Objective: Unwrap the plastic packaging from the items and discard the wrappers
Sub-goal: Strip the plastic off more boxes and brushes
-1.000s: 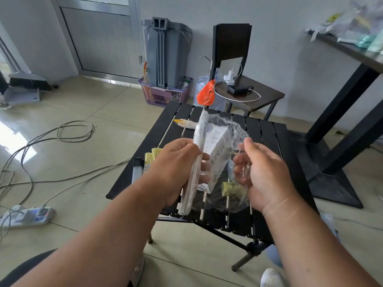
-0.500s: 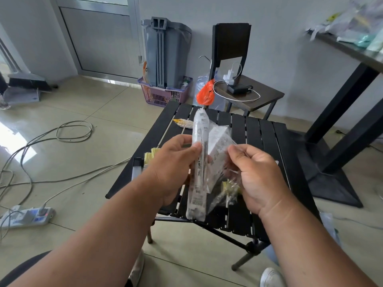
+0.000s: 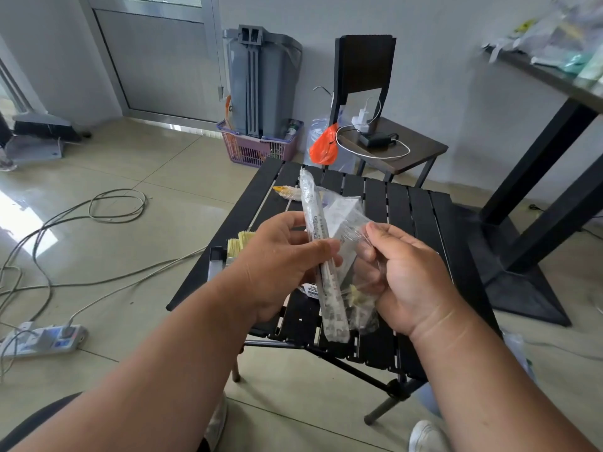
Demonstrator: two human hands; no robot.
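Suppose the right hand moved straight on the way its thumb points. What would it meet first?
Most likely the clear plastic wrapper that the right hand already pinches, then the small white box inside. Depth is hard to judge from one view.

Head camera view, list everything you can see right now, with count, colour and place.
Long wrapped stick item: one, white in clear plastic, gripped by left hand.
Clear plastic bag: one, holds a white box, pinched by right hand.
Slatted table: one, black, under the hands.
Brush bristles: one bunch, pale yellow, table's left edge.
Chair: one, dark, behind table.
Orange bag: one, beside chair.
Bin: one, grey, by wall.
Basket: one, purple, under bin.
Power strip: one, white, floor left.
Left hand: one.
Right hand: one.
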